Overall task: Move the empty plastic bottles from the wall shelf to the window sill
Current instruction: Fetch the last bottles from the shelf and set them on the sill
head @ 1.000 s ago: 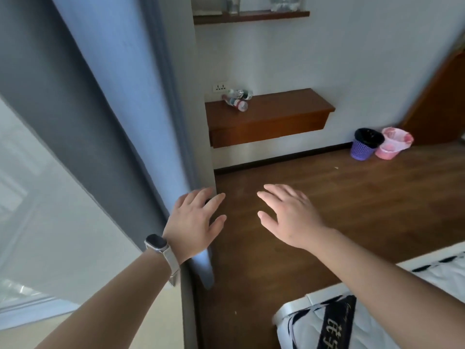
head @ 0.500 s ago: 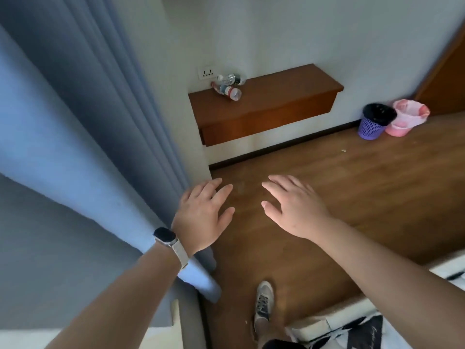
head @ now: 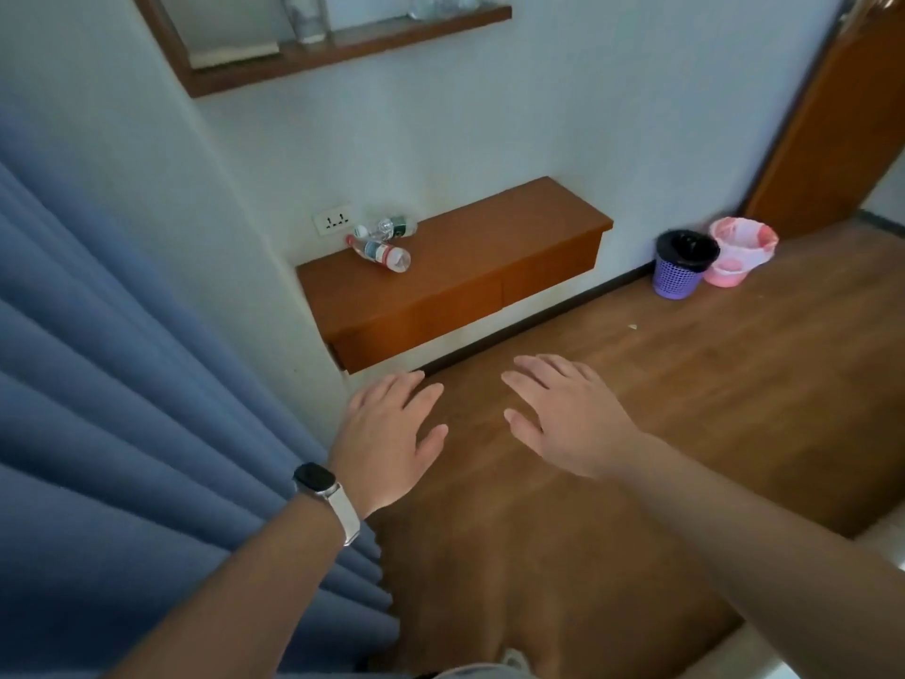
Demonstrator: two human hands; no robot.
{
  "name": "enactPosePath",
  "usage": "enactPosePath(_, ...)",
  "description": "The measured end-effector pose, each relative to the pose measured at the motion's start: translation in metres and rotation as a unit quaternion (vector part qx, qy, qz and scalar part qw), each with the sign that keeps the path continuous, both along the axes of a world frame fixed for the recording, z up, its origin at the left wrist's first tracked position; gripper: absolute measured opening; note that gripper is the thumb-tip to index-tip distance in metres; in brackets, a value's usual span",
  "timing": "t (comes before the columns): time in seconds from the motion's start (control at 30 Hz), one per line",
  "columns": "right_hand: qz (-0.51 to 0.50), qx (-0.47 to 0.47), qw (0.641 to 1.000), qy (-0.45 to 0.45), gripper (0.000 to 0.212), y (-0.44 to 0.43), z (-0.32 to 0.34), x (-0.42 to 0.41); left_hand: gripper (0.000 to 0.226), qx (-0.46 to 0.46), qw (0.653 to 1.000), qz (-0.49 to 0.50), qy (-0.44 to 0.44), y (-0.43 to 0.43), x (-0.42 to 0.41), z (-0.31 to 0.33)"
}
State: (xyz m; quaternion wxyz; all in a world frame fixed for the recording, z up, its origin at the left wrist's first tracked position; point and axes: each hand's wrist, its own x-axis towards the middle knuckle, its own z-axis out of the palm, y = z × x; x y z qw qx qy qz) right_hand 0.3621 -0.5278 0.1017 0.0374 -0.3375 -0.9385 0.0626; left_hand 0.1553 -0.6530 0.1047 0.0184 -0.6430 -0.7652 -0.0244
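Two clear plastic bottles lie on their sides at the back left of the brown wall shelf [head: 470, 267]: one with a red cap and red label [head: 379, 251], and behind it one with a white cap and green label [head: 387, 227]. My left hand [head: 387, 436], a watch on its wrist, and my right hand [head: 563, 414] hover over the wooden floor in front of the shelf, fingers spread, holding nothing. Both are well short of the bottles. The window sill is out of view.
A blue curtain [head: 122, 409] hangs at the left. An upper shelf [head: 352, 39] carries a glass and other clear items. A purple bin [head: 683, 264] and a pink bin [head: 739, 252] stand by the wall, next to an orange-brown door [head: 832, 129]. A wall socket [head: 333, 219] sits beside the bottles.
The view has swung away from the window and curtain toward the wall shelf, which now looks nearer. Both hands stay outstretched and empty.
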Motion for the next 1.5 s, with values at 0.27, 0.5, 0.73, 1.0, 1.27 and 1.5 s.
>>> enactPosePath(0.27,-0.033,-0.001,0.999,0.009,0.057,0.069,0.017,-0.021,0.055,0.032,0.998,-0.045,0.010,0.084,-0.020,0.014)
enactPosePath(0.5,-0.028,-0.021,0.999,-0.012,0.057,0.129,0.009,-0.050,0.051,0.044,0.998,-0.044,0.002,0.153,-0.069,-0.006)
enactPosePath(0.73,-0.021,-0.019,0.998,-0.047,0.059,0.209,0.000,-0.105,0.051,0.057,0.997,-0.048,-0.032,0.235,-0.127,-0.017)
enactPosePath(1.0,0.008,0.004,0.997,-0.081,0.059,0.287,-0.003,-0.183,0.055,0.019,0.997,-0.026,-0.069,0.308,-0.196,-0.038)
enactPosePath(1.27,0.050,-0.009,0.996,-0.068,0.060,0.333,-0.007,-0.250,0.053,0.041,0.993,0.040,-0.101,0.322,-0.242,-0.033)
enactPosePath(1.5,0.130,-0.006,0.989,-0.068,0.058,0.377,-0.020,-0.309,0.053,0.038,0.986,0.148,-0.067,0.333,-0.281,-0.042)
